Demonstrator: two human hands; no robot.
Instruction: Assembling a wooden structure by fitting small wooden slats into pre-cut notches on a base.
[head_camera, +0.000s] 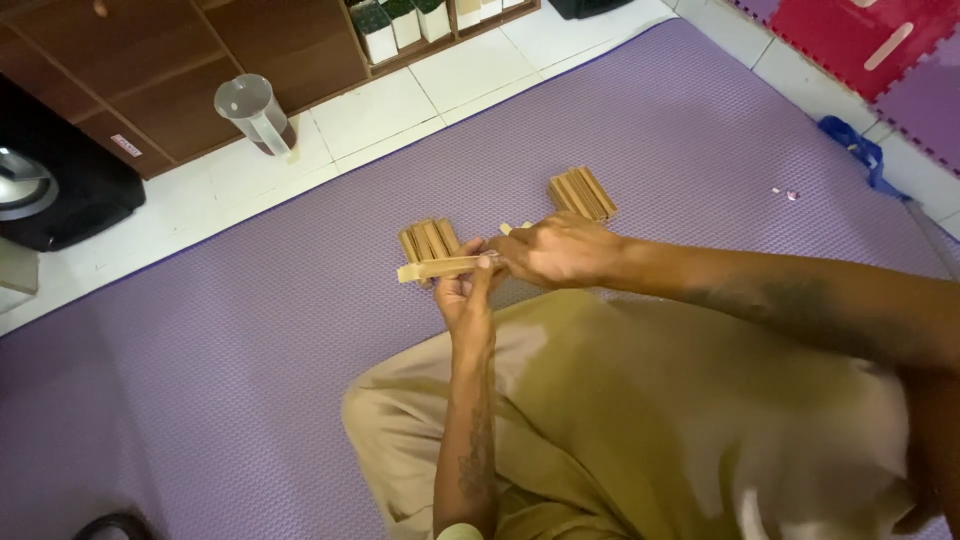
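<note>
Both hands, left hand (462, 293) and right hand (553, 250), are closing their grip on a pale, thin wooden stick (440, 268), lying level between them.

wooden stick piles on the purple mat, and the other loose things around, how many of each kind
Wooden stick piles on the mat: 2 (left pile, right pile)
Wooden stick held in both hands: 1
Clear plastic cup on the tiles: 1
Total: 4

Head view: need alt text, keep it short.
Both hands hold one wooden stick level above a purple foam mat, left hand beneath, right hand gripping its end. Two bundles of similar sticks lie on the mat just beyond, and a clear plastic jug stands on white floor tiles.
</note>
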